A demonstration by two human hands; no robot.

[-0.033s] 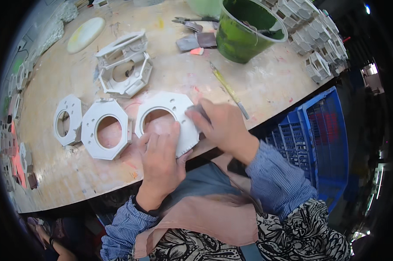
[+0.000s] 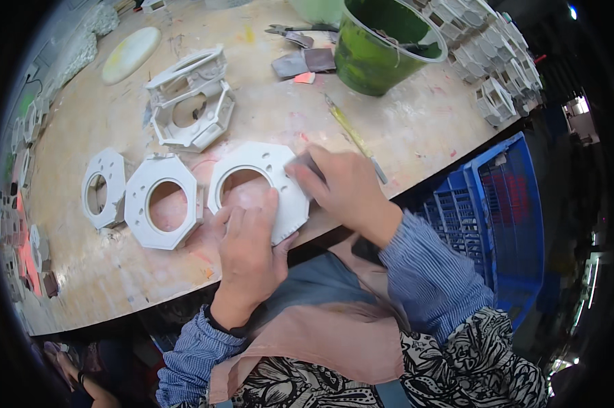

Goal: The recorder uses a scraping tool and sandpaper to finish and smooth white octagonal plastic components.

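A white octagonal frame (image 2: 254, 151) with a large round hole lies tilted near the table's front edge. My left hand (image 2: 247, 251) grips its near side, fingers on the face by the hole and thumb at the lower rim. My right hand (image 2: 347, 187) pinches a small dark grey piece that looks like folded sandpaper (image 2: 313, 167), pressed against the frame's right edge; the fingers hide much of it. To the left stand two similar white frames (image 2: 135, 204). Beyond them sits another white octagonal part (image 2: 215, 126) with its hollow inside showing.
A green-stained bucket (image 2: 371, 64) stands at the back, with grey sandpaper scraps (image 2: 290, 66) and pliers (image 2: 286, 29) beside it. A yellow-handled tool (image 2: 347, 129) lies right of centre. Stacked white parts (image 2: 497, 51) fill the far right corner. A blue crate (image 2: 504, 153) stands beyond the table's right edge.
My right hand has slid slightly up and to the left along the frame's edge with the grey piece. My left hand keeps its grip on the frame.
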